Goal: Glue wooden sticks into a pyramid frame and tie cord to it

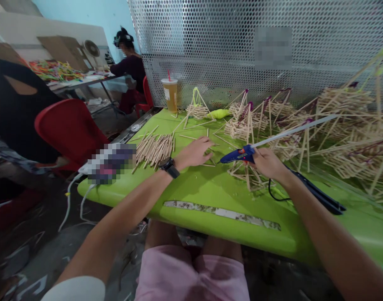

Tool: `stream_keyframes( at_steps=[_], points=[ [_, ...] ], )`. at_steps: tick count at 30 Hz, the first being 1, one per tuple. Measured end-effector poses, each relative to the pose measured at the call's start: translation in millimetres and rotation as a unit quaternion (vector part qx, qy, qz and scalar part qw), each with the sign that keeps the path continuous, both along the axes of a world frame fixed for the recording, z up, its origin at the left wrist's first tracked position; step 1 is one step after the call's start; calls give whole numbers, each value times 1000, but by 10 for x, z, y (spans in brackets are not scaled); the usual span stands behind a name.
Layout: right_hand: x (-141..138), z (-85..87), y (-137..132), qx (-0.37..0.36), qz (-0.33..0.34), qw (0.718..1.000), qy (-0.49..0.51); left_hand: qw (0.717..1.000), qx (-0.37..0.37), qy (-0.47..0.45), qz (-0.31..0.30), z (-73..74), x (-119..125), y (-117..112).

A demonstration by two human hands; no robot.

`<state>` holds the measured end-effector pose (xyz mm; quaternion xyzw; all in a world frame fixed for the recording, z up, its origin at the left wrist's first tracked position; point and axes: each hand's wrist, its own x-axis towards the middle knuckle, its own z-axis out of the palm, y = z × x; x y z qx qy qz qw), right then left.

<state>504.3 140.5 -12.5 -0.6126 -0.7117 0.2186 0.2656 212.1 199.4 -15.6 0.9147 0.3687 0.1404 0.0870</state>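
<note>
My right hand (266, 162) grips a blue hot glue gun (238, 155), its nozzle aimed left and a long white glue stick (292, 131) running out of its back. My left hand (196, 152), wearing a dark wristwatch, is spread just above a few loose wooden sticks (191, 137); nothing shows in its fingers. Left of it lies a pile of short wooden sticks (155, 149). Below the glue gun sits a small stick frame (249, 177), partly hidden by the gun and my right hand. Finished-looking stick structures with purple string (246, 123) stand behind.
The green table (191, 190) meets a perforated metal panel (210, 46). At the back are a drink cup (170, 95) and yellow-green string (218, 113). Many stick structures (351, 138) crowd the right, near a black tool (320, 194). Left are a red chair (70, 129) and people.
</note>
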Motion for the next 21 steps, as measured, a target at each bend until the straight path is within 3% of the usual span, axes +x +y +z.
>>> stream_keyframes(
  at_steps=[8, 21],
  points=[
    [-10, 17, 7, 25, 13, 1000, -1, 999, 17, -16, 41, -19, -92, 39],
    [-52, 86, -43, 0, 25, 1000, -10, 993, 40, 63, -88, -146, -225, -468]
  ],
)
